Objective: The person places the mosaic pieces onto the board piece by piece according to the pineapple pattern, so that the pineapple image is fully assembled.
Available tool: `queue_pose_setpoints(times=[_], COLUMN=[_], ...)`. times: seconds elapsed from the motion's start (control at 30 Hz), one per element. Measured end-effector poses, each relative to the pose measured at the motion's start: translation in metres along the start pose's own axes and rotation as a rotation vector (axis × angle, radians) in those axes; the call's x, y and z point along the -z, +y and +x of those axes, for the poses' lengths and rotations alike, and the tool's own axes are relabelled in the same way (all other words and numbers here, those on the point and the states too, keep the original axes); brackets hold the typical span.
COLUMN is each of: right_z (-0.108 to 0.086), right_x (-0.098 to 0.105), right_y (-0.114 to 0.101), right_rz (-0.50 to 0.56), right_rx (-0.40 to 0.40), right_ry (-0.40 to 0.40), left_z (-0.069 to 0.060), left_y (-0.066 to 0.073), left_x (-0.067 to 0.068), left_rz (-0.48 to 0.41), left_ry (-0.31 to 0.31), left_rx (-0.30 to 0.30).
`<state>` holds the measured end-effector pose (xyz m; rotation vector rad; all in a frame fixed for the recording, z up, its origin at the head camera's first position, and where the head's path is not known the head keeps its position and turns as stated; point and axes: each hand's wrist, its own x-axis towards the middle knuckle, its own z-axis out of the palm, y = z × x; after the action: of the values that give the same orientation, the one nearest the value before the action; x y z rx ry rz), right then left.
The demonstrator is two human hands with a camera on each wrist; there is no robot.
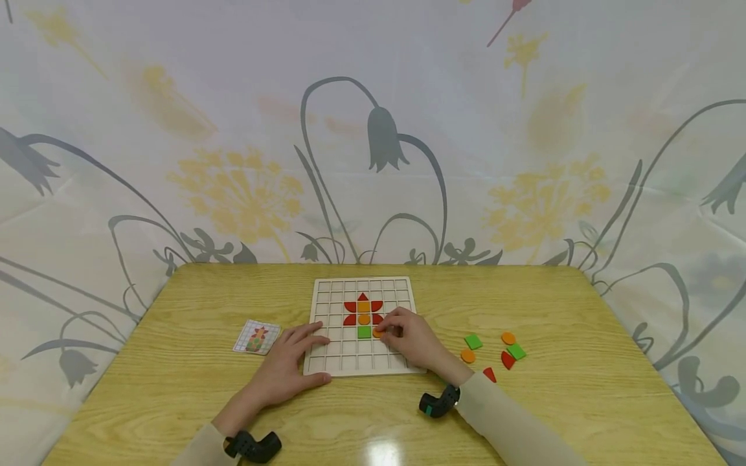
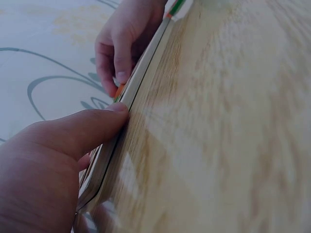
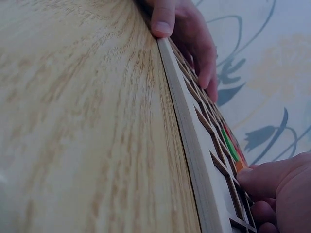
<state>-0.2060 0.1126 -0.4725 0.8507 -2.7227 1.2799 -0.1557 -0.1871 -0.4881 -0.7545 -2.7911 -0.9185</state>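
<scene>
A white grid board lies on the table with a figure of coloured pieces in its cells. The figure has a red triangle on top, an orange square, an orange disc, several red rounded pieces at the sides and a green square. My right hand pinches another orange disc at the cell right of the green square. My left hand rests on the board's left side, fingers spread, thumb at the front edge.
Left of the board lies a pattern card showing a similar figure. To the right are loose pieces: green squares, orange discs and red pieces. A patterned cloth hangs behind the wooden table.
</scene>
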Motion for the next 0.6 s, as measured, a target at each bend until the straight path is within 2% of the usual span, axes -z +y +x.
queue_pose_setpoints(times=[0.43, 0.6], right_z=[0.0026, 0.002], right_x=[0.0007, 0.0059], right_y=[-0.0003, 0.0027], right_rz=[0.002, 0.036], right_rx=[-0.041, -0.058], right_ry=[0.01, -0.014], left_z=[-0.0007, -0.0001], left_y=[0.0007, 0.0024], left_x=[0.0003, 0.0009], left_rz=[0.002, -0.002], left_ry=[0.005, 0.004], left_rx=[-0.009, -0.01])
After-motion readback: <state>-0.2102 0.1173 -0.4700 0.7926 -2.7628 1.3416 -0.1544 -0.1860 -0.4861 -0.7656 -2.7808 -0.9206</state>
